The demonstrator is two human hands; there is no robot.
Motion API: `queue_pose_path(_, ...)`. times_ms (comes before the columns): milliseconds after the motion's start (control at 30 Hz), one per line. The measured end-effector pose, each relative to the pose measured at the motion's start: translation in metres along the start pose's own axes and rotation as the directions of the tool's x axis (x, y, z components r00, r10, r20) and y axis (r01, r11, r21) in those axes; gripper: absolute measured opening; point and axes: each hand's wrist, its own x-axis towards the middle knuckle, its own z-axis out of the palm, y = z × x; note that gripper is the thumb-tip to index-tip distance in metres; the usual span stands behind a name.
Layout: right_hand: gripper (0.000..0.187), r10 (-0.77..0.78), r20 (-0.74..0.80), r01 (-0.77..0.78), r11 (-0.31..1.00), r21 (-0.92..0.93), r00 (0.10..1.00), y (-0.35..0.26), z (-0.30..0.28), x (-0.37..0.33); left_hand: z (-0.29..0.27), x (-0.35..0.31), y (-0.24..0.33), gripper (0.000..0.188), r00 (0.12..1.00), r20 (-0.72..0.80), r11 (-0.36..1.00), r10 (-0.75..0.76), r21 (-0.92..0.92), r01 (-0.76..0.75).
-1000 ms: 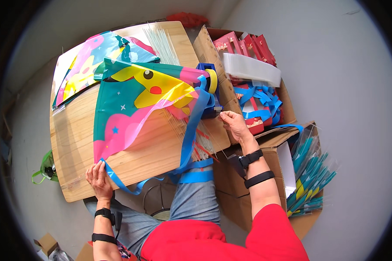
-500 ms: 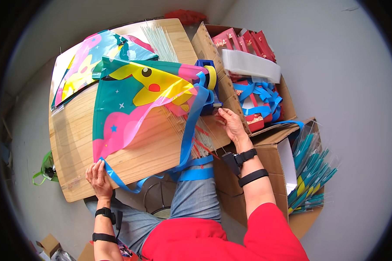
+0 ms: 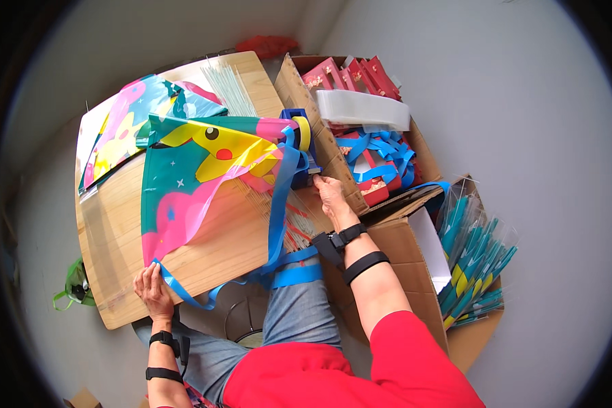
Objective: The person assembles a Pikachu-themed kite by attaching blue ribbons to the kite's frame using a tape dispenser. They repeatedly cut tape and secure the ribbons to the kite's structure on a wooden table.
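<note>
A kite (image 3: pixel 177 197) in teal, pink and yellow, printed with a cartoon figure, lies across the wooden board. My left hand (image 3: pixel 154 291) pinches its lower corner, where one end of a blue ribbon (image 3: pixel 277 211) meets it. That ribbon loops along the board's near edge and rises to the kite's right tip. Beside this tip stands a blue tape dispenser (image 3: pixel 304 160) with a yellow-cored roll (image 3: pixel 302 134). My right hand (image 3: pixel 333 200) has thumb and forefinger closed at the dispenser's near end; any tape between them is too small to make out.
More folded kites (image 3: pixel 126 129) and a bundle of thin pale rods (image 3: pixel 230 88) lie on the wooden board (image 3: pixel 115 272). At right, a carton (image 3: pixel 333 149) holds red boxes, blue ribbon and a white roll; another carton (image 3: pixel 387 262) holds wrapped teal bundles (image 3: pixel 472 265).
The whole view has shifted, so the board and cartons sit further left and lower. My right fingers have come closer to the dispenser's near end. My left hand stays at the kite's corner.
</note>
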Motion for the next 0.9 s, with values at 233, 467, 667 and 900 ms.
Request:
queue_pose_path(233, 0.043, 0.185, -0.164, -0.215, 0.958, -0.189, 0.969, 0.048, 0.005, 0.029, -0.002, 0.001, 0.004, 0.034, 1.000, -0.027, 1.000, -0.004, -0.027, 0.003)
queue_pose_path(467, 0.028, -0.020, -0.422, 0.006, 0.999, -0.036, 0.906, 0.007, -0.044, -0.010, -0.005, 0.003, 0.006, 0.038, 0.997, -0.073, 0.998, 0.007, -0.062, -0.012)
queue_pose_path(667, 0.027, -0.006, 0.571, -0.039, 0.997, 0.068, 0.821, -0.065, 0.074, -0.160, -0.003, -0.003, 0.001, 0.035, 0.998, -0.012, 0.998, -0.059, -0.038, 0.059)
queue_pose_path(900, 0.025, 0.391, 0.686, -0.355, 0.912, -0.203, 0.613, -0.040, 0.234, -0.190, -0.005, -0.003, 0.002, 0.041, 0.996, 0.000, 0.996, -0.086, 0.011, 0.086)
